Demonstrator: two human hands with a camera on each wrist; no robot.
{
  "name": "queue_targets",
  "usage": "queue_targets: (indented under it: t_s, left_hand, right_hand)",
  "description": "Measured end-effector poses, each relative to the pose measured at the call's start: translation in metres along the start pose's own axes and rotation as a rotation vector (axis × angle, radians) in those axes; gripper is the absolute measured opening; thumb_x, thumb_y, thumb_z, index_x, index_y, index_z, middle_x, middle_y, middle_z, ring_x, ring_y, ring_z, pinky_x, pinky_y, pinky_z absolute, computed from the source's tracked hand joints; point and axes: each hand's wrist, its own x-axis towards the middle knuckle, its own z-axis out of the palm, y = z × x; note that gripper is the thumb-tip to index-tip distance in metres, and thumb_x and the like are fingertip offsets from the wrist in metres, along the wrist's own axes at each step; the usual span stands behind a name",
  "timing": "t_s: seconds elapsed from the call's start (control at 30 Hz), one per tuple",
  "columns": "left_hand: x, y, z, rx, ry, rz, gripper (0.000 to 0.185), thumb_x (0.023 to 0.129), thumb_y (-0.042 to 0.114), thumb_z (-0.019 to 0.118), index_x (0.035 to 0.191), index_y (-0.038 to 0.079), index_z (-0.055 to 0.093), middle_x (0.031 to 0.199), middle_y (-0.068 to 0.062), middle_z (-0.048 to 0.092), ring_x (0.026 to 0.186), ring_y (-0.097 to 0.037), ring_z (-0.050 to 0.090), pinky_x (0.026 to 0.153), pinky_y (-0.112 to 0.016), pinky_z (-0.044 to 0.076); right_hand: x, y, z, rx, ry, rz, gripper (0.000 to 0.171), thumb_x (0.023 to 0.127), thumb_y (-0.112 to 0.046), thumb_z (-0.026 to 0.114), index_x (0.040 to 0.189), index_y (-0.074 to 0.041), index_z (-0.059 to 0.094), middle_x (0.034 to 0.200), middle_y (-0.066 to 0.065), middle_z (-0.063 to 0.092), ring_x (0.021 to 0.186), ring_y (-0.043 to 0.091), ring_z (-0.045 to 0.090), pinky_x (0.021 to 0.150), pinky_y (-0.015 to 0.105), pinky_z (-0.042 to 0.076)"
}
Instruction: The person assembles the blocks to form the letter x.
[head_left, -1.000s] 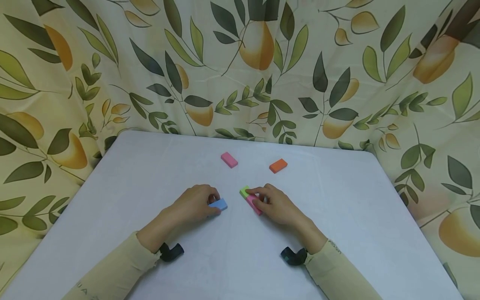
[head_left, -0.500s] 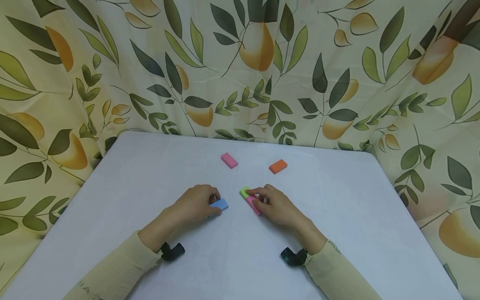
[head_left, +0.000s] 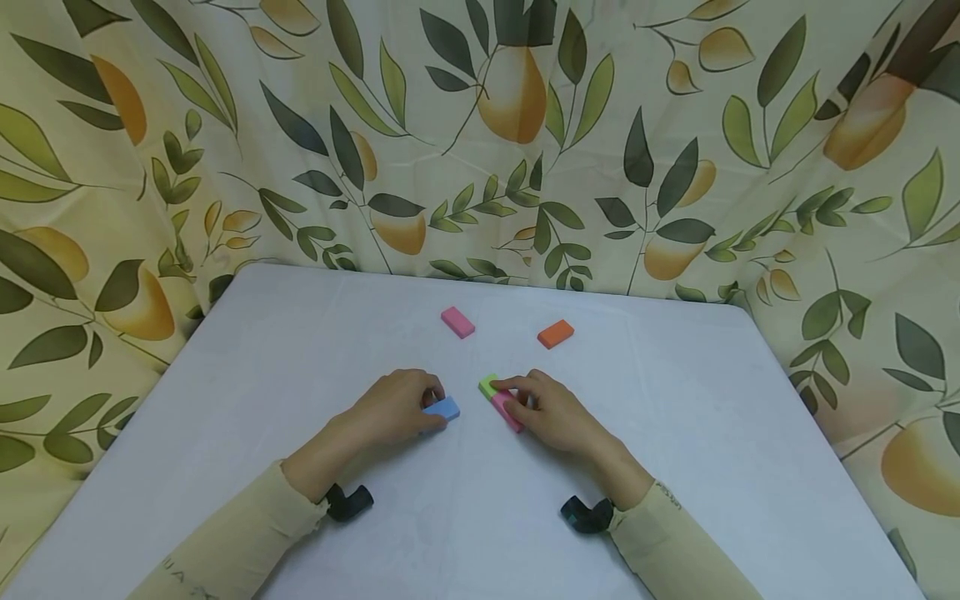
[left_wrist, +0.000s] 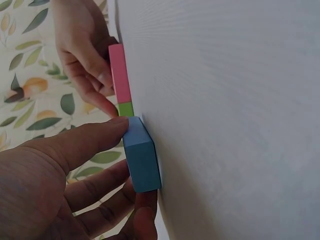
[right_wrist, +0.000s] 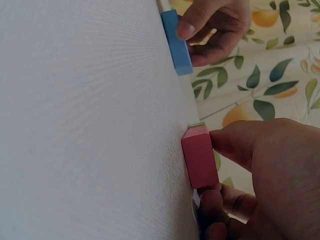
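My left hand pinches a blue rectangular block between thumb and fingers, low over the white table. Across from it, my right hand has thumb and fingers on a pink block. A green block lines up end to end with that pink one, on its far side, and a fingertip of the right hand reaches its edge. In the head view a short gap separates the blue block from the pink and green pair. The left wrist view shows the blue block's end face toward me, the pair beyond it.
Farther back on the white-covered table lie another pink block and an orange block. A leaf-and-fruit patterned curtain hangs behind the table's far edge. Each wrist wears a small black camera.
My left hand has slid slightly to the right with the blue block, narrowing the gap to the pink and green blocks. The right hand stays in nearly the same place.
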Motion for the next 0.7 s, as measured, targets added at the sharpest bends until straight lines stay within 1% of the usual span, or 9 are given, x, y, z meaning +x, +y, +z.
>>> queue_targets:
  t_s: [0.3, 0.47, 0.7]
  left_hand:
    - [0.0022, 0.0024, -0.0001, 0.005, 0.001, 0.002, 0.029, 0.080, 0.033, 0.078, 0.102, 0.016, 0.069, 0.086, 0.003, 0.061, 0.080, -0.010, 0.053, 0.072, -0.027, 0.045]
    - [0.0042, 0.0048, 0.0001, 0.004, -0.008, -0.008, 0.029, 0.080, 0.034, 0.077, 0.103, 0.017, 0.069, 0.085, 0.005, 0.060, 0.080, -0.010, 0.053, 0.071, -0.027, 0.045]
    - [0.0065, 0.0051, 0.0013, 0.006, -0.006, -0.005, 0.029, 0.081, 0.034, 0.077, 0.103, 0.017, 0.069, 0.085, 0.006, 0.059, 0.080, -0.010, 0.053, 0.072, -0.027, 0.045]
  right_hand:
    - [0.0009, 0.0008, 0.0005, -0.017, 0.006, 0.001, 0.034, 0.096, -0.032, 0.058, 0.130, -0.039, 0.059, 0.094, -0.009, 0.054, 0.085, 0.010, 0.051, 0.072, 0.028, 0.043]
    - [0.0006, 0.0005, 0.0001, -0.011, 0.005, 0.000, 0.034, 0.096, -0.032, 0.058, 0.130, -0.038, 0.059, 0.094, -0.008, 0.054, 0.085, 0.011, 0.051, 0.071, 0.028, 0.043]
    - [-0.0001, -0.0009, -0.0009, -0.006, 0.004, 0.000, 0.035, 0.096, -0.030, 0.059, 0.130, -0.037, 0.059, 0.093, -0.007, 0.053, 0.084, 0.012, 0.050, 0.071, 0.029, 0.043]
